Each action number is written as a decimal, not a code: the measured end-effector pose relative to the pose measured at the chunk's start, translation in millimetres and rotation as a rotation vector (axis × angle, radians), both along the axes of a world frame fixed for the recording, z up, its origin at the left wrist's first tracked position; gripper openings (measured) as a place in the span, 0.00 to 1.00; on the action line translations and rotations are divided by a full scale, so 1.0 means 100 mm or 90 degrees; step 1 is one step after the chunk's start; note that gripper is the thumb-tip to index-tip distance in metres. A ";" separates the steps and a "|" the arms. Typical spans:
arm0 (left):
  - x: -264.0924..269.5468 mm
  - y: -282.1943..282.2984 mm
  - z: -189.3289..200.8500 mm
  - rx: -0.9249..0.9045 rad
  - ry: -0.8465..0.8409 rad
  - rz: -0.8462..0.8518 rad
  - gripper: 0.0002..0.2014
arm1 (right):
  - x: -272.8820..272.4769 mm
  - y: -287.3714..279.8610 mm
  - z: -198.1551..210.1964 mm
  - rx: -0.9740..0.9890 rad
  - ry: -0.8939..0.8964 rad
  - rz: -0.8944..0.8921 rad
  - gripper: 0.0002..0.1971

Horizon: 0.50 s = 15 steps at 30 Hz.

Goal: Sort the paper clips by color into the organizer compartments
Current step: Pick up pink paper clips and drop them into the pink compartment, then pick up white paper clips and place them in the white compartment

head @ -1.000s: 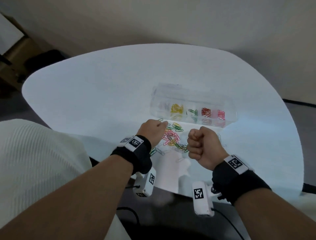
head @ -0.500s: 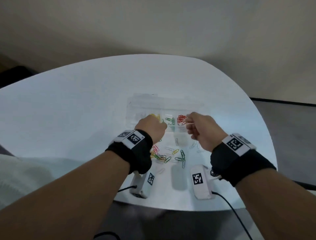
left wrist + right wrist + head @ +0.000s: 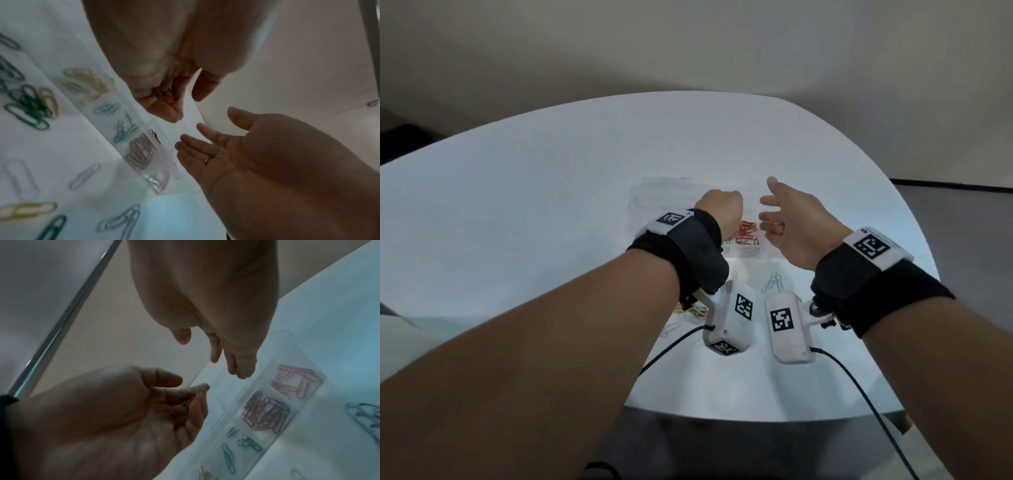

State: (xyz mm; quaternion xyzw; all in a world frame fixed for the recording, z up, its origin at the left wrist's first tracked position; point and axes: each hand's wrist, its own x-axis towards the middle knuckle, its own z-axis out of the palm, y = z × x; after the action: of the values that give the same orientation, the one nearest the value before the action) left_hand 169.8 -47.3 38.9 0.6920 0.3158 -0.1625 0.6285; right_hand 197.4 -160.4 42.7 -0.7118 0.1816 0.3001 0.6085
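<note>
A clear organizer [image 3: 654, 197] lies on the white table [image 3: 534, 205], its compartments holding yellow clips [image 3: 86, 81], green clips [image 3: 123, 128], red clips [image 3: 747, 233] and pink clips [image 3: 296, 382]. My left hand [image 3: 722, 212] hovers over the organizer's middle, fingers curled round a few red paper clips [image 3: 169, 99]. My right hand [image 3: 770, 212] floats just right of it, above the red and pink compartments, fingers spread and empty. In the right wrist view the left hand [image 3: 191, 395] sits low on the left. The arms hide most of the loose pile.
Loose clips lie on the table in front of the organizer: a green heap [image 3: 26, 105], white ones [image 3: 20, 175], yellow ones [image 3: 26, 211] and silver ones [image 3: 774, 281]. The table's front edge [image 3: 722, 416] is close to my body.
Both hands have moved from the loose pile forward over the organizer. The right hand, earlier a fist and then pinching, now has its fingers spread. The left hand stays curled.
</note>
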 end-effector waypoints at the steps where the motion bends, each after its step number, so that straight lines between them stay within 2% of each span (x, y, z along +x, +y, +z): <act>1: -0.01 -0.03 0.00 -0.047 0.001 0.026 0.10 | -0.01 -0.02 0.00 -0.001 -0.013 -0.010 0.19; 3: -0.02 -0.09 0.03 -0.143 0.003 0.077 0.08 | -0.05 -0.08 0.00 0.012 -0.038 -0.046 0.17; 6: -0.04 -0.17 0.01 -0.239 0.000 0.092 0.05 | -0.13 -0.20 0.01 0.057 -0.053 -0.081 0.17; 9: -0.07 -0.16 -0.06 -0.290 -0.002 0.055 0.19 | -0.21 -0.30 0.03 0.076 -0.061 -0.078 0.15; 10: -0.09 -0.14 -0.05 -0.295 -0.011 0.039 0.23 | -0.22 -0.33 0.05 0.071 -0.072 -0.080 0.15; 12: -0.13 -0.09 0.00 -0.277 -0.040 0.014 0.25 | -0.24 -0.38 0.10 0.058 -0.096 -0.088 0.15; 15: -0.20 -0.01 0.08 -0.160 -0.105 -0.008 0.16 | -0.26 -0.45 0.20 0.034 -0.119 -0.082 0.11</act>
State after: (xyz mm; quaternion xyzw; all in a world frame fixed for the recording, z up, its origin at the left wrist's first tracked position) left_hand 149.7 -48.5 46.9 0.6207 0.2361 -0.1471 0.7330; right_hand 171.0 -205.5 62.5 -0.7074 0.1612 0.1974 0.6593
